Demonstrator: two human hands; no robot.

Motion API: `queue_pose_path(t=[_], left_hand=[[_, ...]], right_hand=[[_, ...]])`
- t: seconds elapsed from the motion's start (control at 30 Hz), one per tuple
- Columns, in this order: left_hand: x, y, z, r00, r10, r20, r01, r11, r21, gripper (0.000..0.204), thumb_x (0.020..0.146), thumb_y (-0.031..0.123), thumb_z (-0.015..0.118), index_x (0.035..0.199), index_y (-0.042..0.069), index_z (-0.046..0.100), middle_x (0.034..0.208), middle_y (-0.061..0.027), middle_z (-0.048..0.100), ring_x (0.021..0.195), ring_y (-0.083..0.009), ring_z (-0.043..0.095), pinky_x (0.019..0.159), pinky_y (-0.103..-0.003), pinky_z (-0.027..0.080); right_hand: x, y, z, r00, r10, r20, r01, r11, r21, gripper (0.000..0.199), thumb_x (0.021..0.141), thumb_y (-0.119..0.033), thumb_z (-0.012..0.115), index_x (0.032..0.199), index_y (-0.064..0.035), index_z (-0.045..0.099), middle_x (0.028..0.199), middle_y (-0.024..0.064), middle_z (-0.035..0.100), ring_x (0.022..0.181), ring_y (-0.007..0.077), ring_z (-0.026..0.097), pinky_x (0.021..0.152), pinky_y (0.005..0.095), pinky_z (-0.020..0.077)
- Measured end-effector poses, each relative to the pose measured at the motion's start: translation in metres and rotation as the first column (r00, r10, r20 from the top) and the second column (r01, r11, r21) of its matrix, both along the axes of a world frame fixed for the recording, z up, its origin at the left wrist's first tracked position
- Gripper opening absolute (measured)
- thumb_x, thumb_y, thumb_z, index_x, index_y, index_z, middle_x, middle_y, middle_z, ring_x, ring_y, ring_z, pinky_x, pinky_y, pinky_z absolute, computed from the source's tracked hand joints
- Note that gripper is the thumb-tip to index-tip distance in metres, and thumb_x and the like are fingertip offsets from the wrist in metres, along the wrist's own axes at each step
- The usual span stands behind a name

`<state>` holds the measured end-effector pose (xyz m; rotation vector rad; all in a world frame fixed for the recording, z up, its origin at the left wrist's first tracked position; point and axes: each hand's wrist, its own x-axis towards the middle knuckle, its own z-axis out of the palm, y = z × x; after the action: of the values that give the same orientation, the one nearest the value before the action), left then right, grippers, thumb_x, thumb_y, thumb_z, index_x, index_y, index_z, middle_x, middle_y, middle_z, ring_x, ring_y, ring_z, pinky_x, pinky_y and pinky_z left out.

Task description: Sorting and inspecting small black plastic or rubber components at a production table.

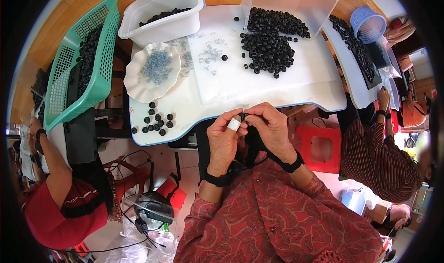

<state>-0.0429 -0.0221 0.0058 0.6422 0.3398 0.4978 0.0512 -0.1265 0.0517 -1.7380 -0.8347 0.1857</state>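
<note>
My left hand (224,140) and my right hand (273,129) meet just in front of the table's near edge, fingers closed together. Between their fingertips is a small round black part (244,116), mostly covered by the fingers. White tape (234,123) wraps a finger of the left hand. Beyond the hands, a loose pile of the same black parts (268,55) lies on a white sheet, spilling from a tipped clear bin (296,6). Small clear pieces (159,66) fill a scalloped white plate (134,85), and more are scattered beside it. Several black parts (158,123) sit at the table's left corner.
A white tub (159,29) and a green basket (88,80), both with black parts inside, stand at the left. Co-workers in a red shirt (69,212) and a striped shirt (377,159) sit on either side. A red stool (319,147) stands right of my arm.
</note>
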Motion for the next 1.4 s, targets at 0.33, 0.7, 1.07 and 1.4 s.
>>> queue_pose_path(t=[0.33, 0.7, 1.07, 1.4], left_hand=[[-0.001, 0.014, 0.005, 0.997, 0.004, -0.082, 0.016, 0.970, 0.241, 0.022, 0.097, 0.000, 0.058, 0.117, -0.004, 0.066, 0.086, -0.0071, 0.068, 0.070, -0.0104, 0.062, 0.066, -0.023, 0.052], [0.014, 0.053, 0.028, 0.959, 0.033, -0.281, 0.109, 0.874, 0.473, 0.023, 0.095, -0.003, 0.057, 0.115, -0.004, 0.068, 0.083, -0.0094, 0.068, 0.065, -0.0117, 0.062, 0.062, -0.023, 0.053], [0.048, 0.079, 0.034, 0.905, 0.139, -0.403, 0.247, 0.601, 0.760, 0.021, 0.092, -0.006, 0.054, 0.106, -0.004, 0.070, 0.088, -0.0089, 0.068, 0.067, -0.0115, 0.063, 0.058, -0.025, 0.054], [0.057, 0.083, 0.005, 0.901, 0.267, -0.342, 0.254, 0.315, 0.914, 0.027, 0.085, -0.011, 0.053, 0.104, -0.003, 0.071, 0.094, -0.0142, 0.066, 0.069, -0.0190, 0.067, 0.053, -0.028, 0.054]], right_hand=[[0.005, 0.006, -0.002, 0.990, 0.045, 0.133, -0.047, 0.999, 0.016, 0.014, 0.086, 0.004, 0.069, 0.100, 0.0010, 0.069, 0.090, 0.0126, 0.068, 0.074, 0.0195, 0.069, 0.063, 0.0286, 0.0548], [0.029, 0.035, -0.004, 0.952, 0.106, 0.287, -0.102, 0.994, -0.030, 0.011, 0.083, 0.000, 0.070, 0.094, -0.0016, 0.069, 0.086, 0.0087, 0.062, 0.069, 0.0266, 0.061, 0.061, 0.0359, 0.0493], [0.054, 0.062, -0.034, 0.974, 0.001, 0.227, -0.001, 1.000, -0.001, 0.004, 0.077, -0.002, 0.074, 0.078, -0.0045, 0.072, 0.084, 0.0046, 0.058, 0.071, 0.0236, 0.057, 0.063, 0.0372, 0.0445], [0.067, 0.069, -0.047, 0.973, -0.015, 0.230, 0.040, 0.994, -0.106, 0.009, 0.069, -0.002, 0.077, 0.070, -0.0047, 0.069, 0.083, 0.0059, 0.064, 0.067, 0.0247, 0.062, 0.061, 0.0387, 0.0467]])
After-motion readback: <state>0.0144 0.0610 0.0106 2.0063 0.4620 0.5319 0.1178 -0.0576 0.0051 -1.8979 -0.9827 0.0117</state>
